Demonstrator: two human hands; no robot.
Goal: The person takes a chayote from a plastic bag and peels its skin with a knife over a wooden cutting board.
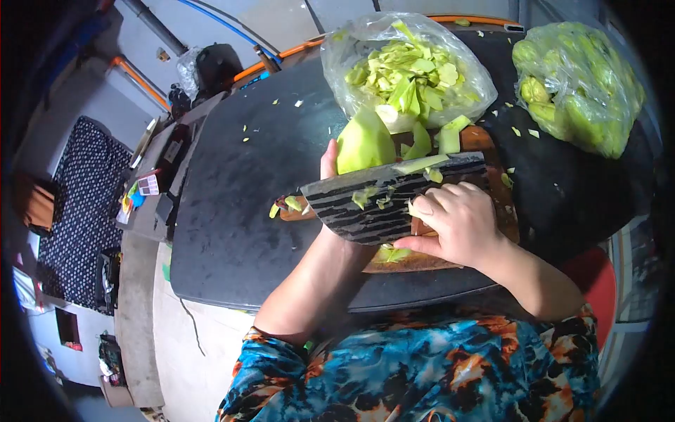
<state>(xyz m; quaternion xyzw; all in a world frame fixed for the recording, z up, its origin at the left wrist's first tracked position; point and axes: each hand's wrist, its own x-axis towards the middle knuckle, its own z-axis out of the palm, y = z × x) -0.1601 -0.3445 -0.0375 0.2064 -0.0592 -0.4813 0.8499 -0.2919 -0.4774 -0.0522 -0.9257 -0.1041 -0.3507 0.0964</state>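
My right hand is wrapped round the handle end of a broad cleaver, whose dark striped blade has bits of green stuck to it. Behind the blade a pale green peeled fruit stands upright. My left hand holds this fruit from the left; most of its fingers are hidden behind fruit and blade. Under them lies a wooden cutting board with green scraps. Cut green pieces rest on the board beside the fruit.
An open clear plastic bag of green slices stands behind the board. At the back right is a tied bag of whole green fruits. Small scraps dot the dark table. A red stool is at the right.
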